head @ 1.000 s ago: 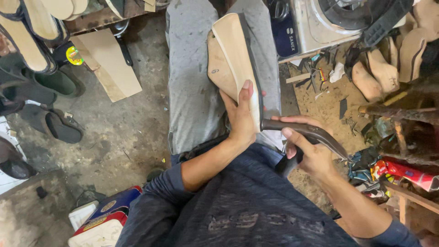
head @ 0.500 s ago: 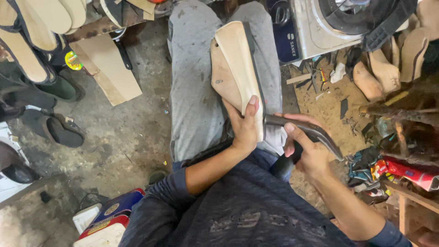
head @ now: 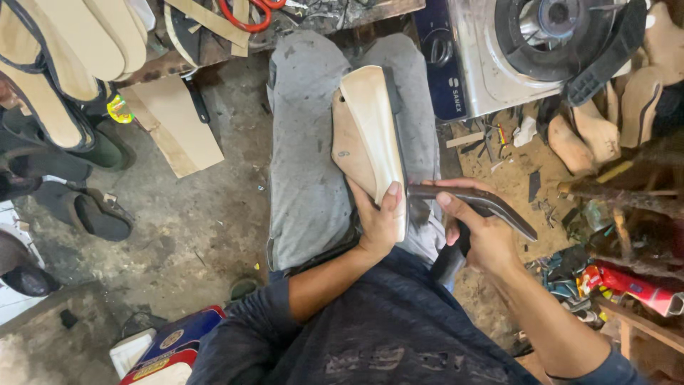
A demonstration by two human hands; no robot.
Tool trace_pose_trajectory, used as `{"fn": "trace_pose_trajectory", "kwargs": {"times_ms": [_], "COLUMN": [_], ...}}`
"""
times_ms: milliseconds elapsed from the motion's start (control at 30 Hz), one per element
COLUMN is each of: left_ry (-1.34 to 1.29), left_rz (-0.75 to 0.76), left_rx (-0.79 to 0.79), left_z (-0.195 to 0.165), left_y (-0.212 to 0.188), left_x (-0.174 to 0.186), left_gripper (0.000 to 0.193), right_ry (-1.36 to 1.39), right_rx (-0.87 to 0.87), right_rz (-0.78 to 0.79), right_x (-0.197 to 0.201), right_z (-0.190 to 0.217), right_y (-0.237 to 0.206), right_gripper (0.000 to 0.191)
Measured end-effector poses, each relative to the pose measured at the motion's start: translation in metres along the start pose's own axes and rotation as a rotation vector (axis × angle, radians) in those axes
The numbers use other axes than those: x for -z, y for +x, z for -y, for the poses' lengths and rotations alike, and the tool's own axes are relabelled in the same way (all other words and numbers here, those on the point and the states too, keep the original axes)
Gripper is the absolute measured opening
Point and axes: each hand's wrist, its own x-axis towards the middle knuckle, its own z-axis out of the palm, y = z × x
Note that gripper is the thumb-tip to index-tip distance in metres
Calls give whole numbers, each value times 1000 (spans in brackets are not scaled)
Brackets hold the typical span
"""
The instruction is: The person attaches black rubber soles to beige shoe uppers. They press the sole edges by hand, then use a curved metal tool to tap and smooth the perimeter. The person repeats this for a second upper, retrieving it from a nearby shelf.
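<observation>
Head view, looking straight down onto the lap. The left hand (head: 381, 221) is closed around the near end of a tan shoe sole (head: 370, 132), thumb laid up along its right edge, fingers wrapped behind and mostly hidden. The sole rests on the grey-trousered right thigh (head: 306, 164), standing on edge rather than lying flat. Its long axis runs away from the body, the near end in the left grip and the far, rounded end pointing up-frame toward the bench edge (head: 214, 53). A darker brown layer shows on its left face and a thin dark rim strip down its right edge. The right hand (head: 481, 232) sits just to the right of the left hand, closed on a curved dark metal tool (head: 474, 203); the index finger is stretched along its top, and the black handle (head: 452, 260) drops below the palm. The tool lies crosswise to the sole: its left tip touches the right edge of the sole just by the left thumb, and its other end slopes off to the right and down. So the sole lies ahead of both hands, the left one holding it and the right one reaching it only through the tool. Beyond the right hand sits a metal gas stove (head: 513, 57); to the left of the left hand, finished sandals (head: 92, 214) lie on the concrete floor (head: 192, 235).
</observation>
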Motion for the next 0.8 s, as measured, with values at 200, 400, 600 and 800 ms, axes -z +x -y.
{"fn": "trace_pose_trajectory", "kwargs": {"times_ms": [200,400,600,800], "left_ry": [207,17,79,90], "left_rz": [51,112,117,103], "left_rx": [-204,-49,-119,-78], "left_z": [4,-11,-12,-7], "left_y": [-3,-6,-5,-8], "left_x": [10,6,8,11], "left_gripper": [95,101,98,96], "right_ry": [73,21,40,120], "right_rx": [2,42,58,187], "right_rz": [71,109,44,83], "right_x": [-3,-5,-15,-30], "right_z": [9,17,25,33], "right_y": [20,42,54,74], "right_gripper": [29,30,31,27]}}
